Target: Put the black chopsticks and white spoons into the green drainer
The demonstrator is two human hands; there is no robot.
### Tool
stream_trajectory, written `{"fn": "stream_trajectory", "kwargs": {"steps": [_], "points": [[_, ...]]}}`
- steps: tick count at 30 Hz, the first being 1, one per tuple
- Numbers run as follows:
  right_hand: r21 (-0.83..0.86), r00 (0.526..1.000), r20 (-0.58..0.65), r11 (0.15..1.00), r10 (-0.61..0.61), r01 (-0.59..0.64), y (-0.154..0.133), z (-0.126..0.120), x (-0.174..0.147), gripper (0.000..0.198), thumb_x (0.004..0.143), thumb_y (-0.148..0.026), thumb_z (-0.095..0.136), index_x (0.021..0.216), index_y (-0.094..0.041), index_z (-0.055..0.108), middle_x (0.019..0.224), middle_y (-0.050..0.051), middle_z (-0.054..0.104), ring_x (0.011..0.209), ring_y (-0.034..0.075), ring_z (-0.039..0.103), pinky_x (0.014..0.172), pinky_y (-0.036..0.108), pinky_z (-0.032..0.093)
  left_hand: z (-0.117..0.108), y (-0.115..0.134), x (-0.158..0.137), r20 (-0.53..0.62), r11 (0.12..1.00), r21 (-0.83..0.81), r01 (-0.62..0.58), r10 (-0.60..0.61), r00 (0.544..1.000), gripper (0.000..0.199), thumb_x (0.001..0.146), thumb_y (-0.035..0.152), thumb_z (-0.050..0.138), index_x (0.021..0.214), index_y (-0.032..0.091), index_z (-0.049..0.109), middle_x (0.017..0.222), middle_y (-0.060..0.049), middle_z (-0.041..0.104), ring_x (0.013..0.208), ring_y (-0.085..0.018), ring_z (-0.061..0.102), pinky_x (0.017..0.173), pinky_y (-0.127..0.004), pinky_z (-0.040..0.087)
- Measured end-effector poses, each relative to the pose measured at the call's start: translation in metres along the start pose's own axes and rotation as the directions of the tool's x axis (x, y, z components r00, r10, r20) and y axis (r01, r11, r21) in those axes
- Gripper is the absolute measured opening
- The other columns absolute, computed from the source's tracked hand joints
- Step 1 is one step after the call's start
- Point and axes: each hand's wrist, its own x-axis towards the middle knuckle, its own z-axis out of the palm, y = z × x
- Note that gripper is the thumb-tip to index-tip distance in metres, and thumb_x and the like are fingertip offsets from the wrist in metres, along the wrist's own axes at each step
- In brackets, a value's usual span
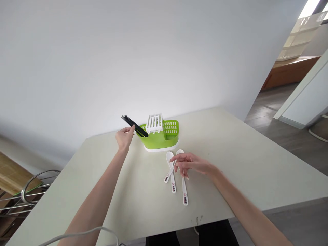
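Observation:
Several black chopsticks (130,120) lean in the left end of a green plastic cutlery basket (159,140) with a white base. My left hand (124,138) is closed on them at the basket's left rim, thumb and fingers pinched together. Over the white spoons (173,183) in front of the basket, my right hand (191,163) hovers with its fingers apart. Those spoons lie crossed on the table, with dark and red print on their handle ends. My right fingers hide parts of them, so I cannot tell whether they touch.
A white slotted rack (154,123) sits on the basket. The pale table (230,150) meets a white wall behind. A grey cable (84,232) runs over the near left. Metal rails and a bamboo board (15,174) stand beyond the left edge.

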Motion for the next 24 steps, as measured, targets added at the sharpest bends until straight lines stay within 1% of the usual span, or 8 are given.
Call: {"fn": "stream_trajectory", "kwargs": {"steps": [4, 8, 14, 17, 19, 21, 22, 24], "points": [[-0.009, 1.0, -0.001, 1.0, 0.002, -0.002, 0.001, 0.0, 0.0, 0.047, 0.095, -0.047, 0.076, 0.132, -0.019, 0.07, 0.1, 0.008, 0.076, 0.067, 0.014, 0.072, 0.055, 0.024, 0.059, 0.002, -0.004, 0.0, 0.022, 0.996, 0.083, -0.03, 0.028, 0.999, 0.035, 0.073, 0.054, 0.077, 0.077, 0.019, 0.078, 0.073, -0.008, 0.076, 0.072, -0.025, 0.072, 0.072, -0.035, 0.055], [-0.018, 1.0, -0.005, 1.0, 0.003, -0.003, 0.001, -0.001, 0.0, 0.048, 0.094, -0.049, 0.076, 0.132, -0.019, 0.07, 0.101, 0.008, 0.076, 0.067, 0.014, 0.072, 0.055, 0.024, 0.059, 0.003, -0.007, 0.0, 0.04, 0.993, 0.108, -0.045, 0.041, 0.998, 0.037, 0.075, 0.056, 0.077, 0.078, 0.02, 0.076, 0.079, -0.009, 0.077, 0.074, -0.025, 0.073, 0.071, -0.034, 0.055], [-0.02, 1.0, -0.01, 1.0, -0.007, 0.007, 0.002, -0.002, -0.001, 0.047, 0.094, -0.048, 0.077, 0.132, -0.02, 0.07, 0.101, 0.008, 0.075, 0.068, 0.015, 0.071, 0.057, 0.026, 0.059, 0.0, -0.008, -0.006, 0.062, 0.997, 0.071, -0.041, 0.037, 0.997, 0.049, 0.073, 0.064, 0.08, 0.093, 0.019, 0.072, 0.093, -0.009, 0.076, 0.07, -0.02, 0.073, 0.064, -0.03, 0.055], [-0.021, 0.999, -0.044, 1.0, -0.017, 0.016, 0.001, -0.002, -0.001, 0.045, 0.094, -0.048, 0.077, 0.128, -0.02, 0.072, 0.098, 0.006, 0.074, 0.067, 0.014, 0.07, 0.057, 0.026, 0.058, -0.004, -0.018, -0.013, 0.029, 1.0, -0.025, -0.002, 0.003, 1.0, 0.053, 0.077, 0.067, 0.076, 0.096, 0.018, 0.069, 0.095, -0.008, 0.073, 0.069, -0.017, 0.07, 0.06, -0.028, 0.055], [-0.014, 0.994, -0.102, 0.999, -0.045, 0.044, 0.0, -0.001, -0.001, 0.043, 0.093, -0.05, 0.076, 0.123, -0.02, 0.073, 0.094, 0.005, 0.073, 0.066, 0.013, 0.068, 0.055, 0.026, 0.055, -0.007, -0.03, -0.022, 0.038, 0.996, -0.085, 0.018, -0.015, 0.999, 0.054, 0.084, 0.07, 0.067, 0.095, 0.018, 0.066, 0.091, -0.006, 0.07, 0.066, -0.015, 0.065, 0.058, -0.027, 0.053], [-0.034, 0.972, -0.222, 0.997, -0.078, 0.072, -0.002, 0.0, 0.001, 0.044, 0.092, -0.056, 0.075, 0.115, -0.019, 0.074, 0.088, 0.004, 0.071, 0.062, 0.013, 0.064, 0.053, 0.026, 0.051, -0.01, -0.045, -0.035, 0.093, 0.995, -0.101, 0.024, -0.015, 0.996, 0.055, 0.089, 0.073, 0.057, 0.092, 0.018, 0.064, 0.082, -0.003, 0.065, 0.059, -0.012, 0.058, 0.055, -0.026, 0.049], [-0.057, 0.95, -0.298, 0.995, -0.093, 0.079, -0.003, 0.001, 0.002, 0.045, 0.091, -0.059, 0.074, 0.109, -0.018, 0.074, 0.085, 0.003, 0.069, 0.06, 0.012, 0.062, 0.051, 0.026, 0.049, -0.011, -0.052, -0.043, 0.127, 0.995, -0.095, 0.024, -0.011, 0.992, 0.055, 0.09, 0.073, 0.055, 0.089, 0.019, 0.063, 0.076, -0.001, 0.062, 0.055, -0.012, 0.054, 0.053, -0.025, 0.046], [-0.116, 0.886, -0.447, 0.99, -0.124, 0.079, -0.003, 0.0, 0.004, 0.048, 0.089, -0.065, 0.073, 0.097, -0.018, 0.072, 0.078, 0.001, 0.066, 0.056, 0.011, 0.056, 0.049, 0.026, 0.046, -0.014, -0.065, -0.063, 0.208, 0.997, -0.08, 0.022, -0.005, 0.978, 0.054, 0.091, 0.073, 0.053, 0.083, 0.02, 0.062, 0.065, 0.002, 0.055, 0.05, -0.011, 0.046, 0.049, -0.025, 0.04]]}}
